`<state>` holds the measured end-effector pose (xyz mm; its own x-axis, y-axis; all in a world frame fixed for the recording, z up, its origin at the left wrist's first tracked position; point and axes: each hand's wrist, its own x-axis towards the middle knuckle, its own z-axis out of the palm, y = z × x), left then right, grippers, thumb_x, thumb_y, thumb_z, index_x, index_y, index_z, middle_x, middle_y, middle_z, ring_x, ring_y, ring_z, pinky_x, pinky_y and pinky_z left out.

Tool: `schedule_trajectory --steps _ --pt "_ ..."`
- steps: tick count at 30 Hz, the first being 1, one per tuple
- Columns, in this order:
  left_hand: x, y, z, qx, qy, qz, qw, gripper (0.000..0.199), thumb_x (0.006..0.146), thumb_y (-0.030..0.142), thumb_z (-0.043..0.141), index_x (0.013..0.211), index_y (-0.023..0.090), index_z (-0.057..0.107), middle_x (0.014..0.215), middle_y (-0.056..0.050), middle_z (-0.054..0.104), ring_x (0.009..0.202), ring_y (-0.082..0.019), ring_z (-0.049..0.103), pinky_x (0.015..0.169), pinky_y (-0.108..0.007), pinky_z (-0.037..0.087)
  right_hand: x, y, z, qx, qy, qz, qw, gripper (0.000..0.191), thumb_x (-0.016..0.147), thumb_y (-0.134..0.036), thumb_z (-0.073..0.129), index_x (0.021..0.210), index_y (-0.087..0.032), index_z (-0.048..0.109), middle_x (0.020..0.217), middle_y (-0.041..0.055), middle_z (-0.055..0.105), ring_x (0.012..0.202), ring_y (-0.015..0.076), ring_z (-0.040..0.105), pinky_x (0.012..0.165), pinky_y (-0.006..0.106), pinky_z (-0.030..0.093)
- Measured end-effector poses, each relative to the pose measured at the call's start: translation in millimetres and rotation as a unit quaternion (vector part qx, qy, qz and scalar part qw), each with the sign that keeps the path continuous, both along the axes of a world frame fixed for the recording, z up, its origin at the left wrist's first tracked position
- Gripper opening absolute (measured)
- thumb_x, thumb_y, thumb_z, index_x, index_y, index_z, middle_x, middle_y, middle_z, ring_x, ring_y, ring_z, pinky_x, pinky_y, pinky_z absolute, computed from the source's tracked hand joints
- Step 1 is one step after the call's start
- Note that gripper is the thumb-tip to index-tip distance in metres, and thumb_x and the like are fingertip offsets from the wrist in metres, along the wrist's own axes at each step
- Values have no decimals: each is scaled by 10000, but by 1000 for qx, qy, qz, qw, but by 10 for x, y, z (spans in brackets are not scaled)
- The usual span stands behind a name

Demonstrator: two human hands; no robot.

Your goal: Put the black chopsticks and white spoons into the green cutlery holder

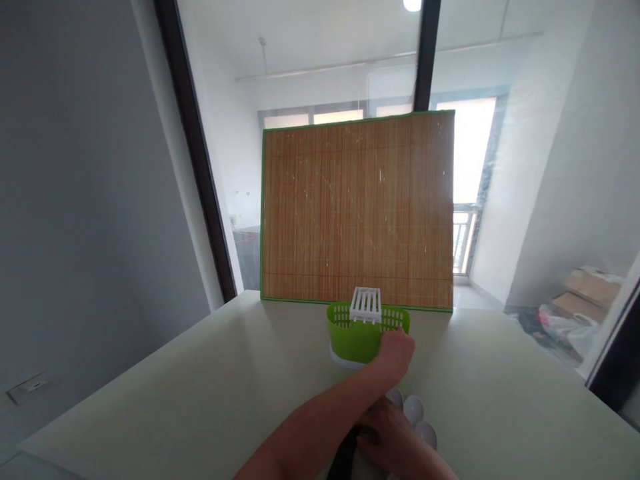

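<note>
A green slotted basket with a white base stands on the table, and a white slatted rack sits on its rim. My left arm reaches across to the basket's right end. There my left hand is closed at the rim, its fingertips mostly hidden. Below that forearm, my right hand is curled near the table beside a long black handle-like piece. What the right fingers hold is hidden. Several white rounded pieces like spoon bowls lie just beyond and right of that hand.
Behind the basket a brown bamboo mat with green edging stands upright at the back of the pale table. Glass panels with dark frames rise behind it. A grey wall is on the left. Cardboard boxes and plastic bags lie beyond the glass at right.
</note>
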<state>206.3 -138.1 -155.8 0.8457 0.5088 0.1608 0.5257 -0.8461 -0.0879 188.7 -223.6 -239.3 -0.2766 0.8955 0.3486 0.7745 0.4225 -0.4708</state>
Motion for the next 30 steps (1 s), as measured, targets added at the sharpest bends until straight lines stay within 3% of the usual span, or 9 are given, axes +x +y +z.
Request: schedule_trajectory --steps 4,8,13,16,20,30 --pt "-205 -90 35 25 -65 8 998 221 855 108 433 1022 110 577 982 -124 572 884 -199 594 693 -287 480 24 11 -55 -9 13 0 1000 382 626 -119 481 938 -254 656 1001 -1 656 983 203 546 848 294 362" --pt "-743 -170 16 0 -131 34 991 178 853 275 483 1001 198 546 966 -47 584 876 -179 581 725 -278 462 18 12 -61 -14 6 -17 1000 378 617 -117 475 934 -238 643 991 15 652 955 208 548 829 295 367" --pt "-1571 -193 -287 -112 -45 158 980 238 880 252 352 932 193 577 905 -56 635 825 -188 614 711 -294 447 11 18 -69 -8 1 -51 999 389 607 -84 473 939 -233 611 941 14 607 927 180 527 788 263 369" --pt "-1858 -252 -496 -174 10 184 967 253 857 256 355 901 189 595 915 -72 660 860 -209 623 740 -311 444 25 28 -108 -8 9 -62 998 343 609 -62 472 868 -234 616 899 1 592 899 160 524 767 246 358" --pt "-1916 -370 -601 -215 27 180 960 226 794 308 442 923 196 590 979 -79 661 900 -232 618 760 -330 458 42 35 -108 -13 25 -63 998 317 624 -49 487 846 -226 628 869 2 582 885 149 518 749 229 352" --pt "-1707 -366 -575 -146 26 229 962 303 787 131 390 1012 131 594 949 -130 660 886 -277 636 756 -391 484 42 -7 -43 -15 15 -55 998 199 749 -182 611 916 -278 661 864 -12 576 869 153 517 735 239 345"
